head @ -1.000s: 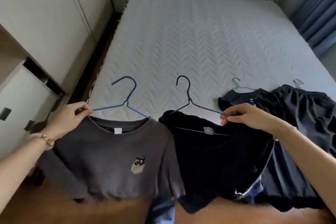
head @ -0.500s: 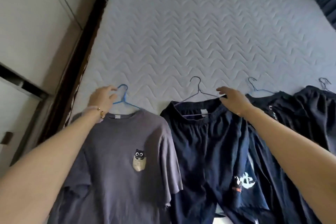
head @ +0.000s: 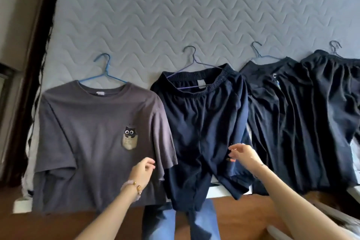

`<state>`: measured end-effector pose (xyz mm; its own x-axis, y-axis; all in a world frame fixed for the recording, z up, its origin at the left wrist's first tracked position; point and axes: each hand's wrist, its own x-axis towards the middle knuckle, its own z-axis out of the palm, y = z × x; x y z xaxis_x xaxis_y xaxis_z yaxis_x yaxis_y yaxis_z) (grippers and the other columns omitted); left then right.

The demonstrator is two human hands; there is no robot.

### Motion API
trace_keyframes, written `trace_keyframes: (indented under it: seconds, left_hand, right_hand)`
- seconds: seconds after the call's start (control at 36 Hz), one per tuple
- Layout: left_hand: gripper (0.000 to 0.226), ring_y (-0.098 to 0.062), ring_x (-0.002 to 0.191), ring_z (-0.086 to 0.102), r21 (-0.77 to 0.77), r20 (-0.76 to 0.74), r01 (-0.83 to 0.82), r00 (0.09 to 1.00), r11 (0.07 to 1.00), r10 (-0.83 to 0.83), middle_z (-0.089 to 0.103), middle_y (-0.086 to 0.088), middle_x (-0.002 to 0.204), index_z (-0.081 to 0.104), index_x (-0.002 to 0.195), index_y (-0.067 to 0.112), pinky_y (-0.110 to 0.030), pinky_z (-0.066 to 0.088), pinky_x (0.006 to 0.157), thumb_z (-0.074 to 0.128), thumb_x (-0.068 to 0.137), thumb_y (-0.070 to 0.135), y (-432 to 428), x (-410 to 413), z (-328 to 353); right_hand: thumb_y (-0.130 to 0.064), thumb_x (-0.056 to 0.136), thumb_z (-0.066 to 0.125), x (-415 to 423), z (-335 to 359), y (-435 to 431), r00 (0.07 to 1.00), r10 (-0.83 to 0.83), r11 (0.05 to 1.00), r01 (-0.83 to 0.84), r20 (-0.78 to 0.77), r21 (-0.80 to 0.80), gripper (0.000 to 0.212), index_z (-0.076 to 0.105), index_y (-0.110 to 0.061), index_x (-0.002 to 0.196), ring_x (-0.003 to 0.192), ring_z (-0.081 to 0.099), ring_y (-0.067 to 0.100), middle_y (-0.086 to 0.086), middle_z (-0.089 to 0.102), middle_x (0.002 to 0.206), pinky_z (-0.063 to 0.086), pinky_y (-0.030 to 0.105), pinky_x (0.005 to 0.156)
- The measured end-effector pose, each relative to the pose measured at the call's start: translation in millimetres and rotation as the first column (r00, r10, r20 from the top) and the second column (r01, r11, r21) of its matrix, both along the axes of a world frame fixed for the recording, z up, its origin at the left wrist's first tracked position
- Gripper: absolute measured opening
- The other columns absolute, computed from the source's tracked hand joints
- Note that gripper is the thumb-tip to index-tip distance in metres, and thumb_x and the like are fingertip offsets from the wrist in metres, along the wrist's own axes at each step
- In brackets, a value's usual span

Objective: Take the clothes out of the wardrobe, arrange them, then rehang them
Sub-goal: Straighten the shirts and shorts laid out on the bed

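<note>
Quilted mattress [head: 194, 15] fills your view. Navy shorts [head: 202, 122] lie on a hanger [head: 191, 60] at its near edge, with a grey T-shirt [head: 87, 132] just left of them and two dark garments [head: 302, 113] to their right. Your left hand [head: 143, 169] hovers loosely curled at the T-shirt's sleeve. Your right hand [head: 242, 155] is over the shorts, fingers relaxed. Both hold nothing.

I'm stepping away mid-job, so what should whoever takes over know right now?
Left hand: loosely curled over the T-shirt's sleeve; grip unclear. Right hand: open, above the shorts.
Clothes: T-shirt, shorts, a dark garment and a black garment lie in a row on the mattress, all on hangers.
Done: clothes taken out and laid out.
Left: smooth them, rehang.
</note>
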<state>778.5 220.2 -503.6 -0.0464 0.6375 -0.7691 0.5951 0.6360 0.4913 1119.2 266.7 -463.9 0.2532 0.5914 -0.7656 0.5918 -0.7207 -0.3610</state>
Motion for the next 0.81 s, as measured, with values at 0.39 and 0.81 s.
trace_keyframes:
  seconds: [0.39, 0.81]
  left_hand:
    - [0.021, -0.035, 0.097, 0.062, -0.039, -0.305, -0.294, 0.914, 0.955, 0.269, 0.065, -0.016, 0.106, 0.06, 0.102, 0.004, -0.036, 0.046, 0.078, 0.056, 0.081, 0.002, -130.8, 101.1, -39.7]
    - [0.017, -0.029, 0.089, 0.062, -0.168, 0.086, -0.494, 0.855, 0.853, 0.512, 0.063, -0.008, 0.086, 0.062, 0.089, 0.01, -0.04, 0.051, 0.086, 0.063, 0.076, 0.021, -100.7, 287.9, -64.2]
  right_hand:
    - [-0.005, 0.087, 0.059, 97.7, -49.0, -100.1, 0.985, -0.124, 0.984, 0.138, 0.119, -0.114, 0.046, 0.052, -0.008, 0.133, 0.097, 0.055, 0.022, 0.013, 0.063, 0.121, 0.04, 0.027, 0.085]
    - [-0.022, 0.077, 0.074, 154.8, -95.7, -91.7, 0.933, 0.269, 0.942, -0.307, 0.24, 0.136, 0.076, 0.039, -0.024, 0.144, 0.123, 0.042, 0.026, 0.005, 0.036, 0.138, 0.046, 0.039, 0.095]
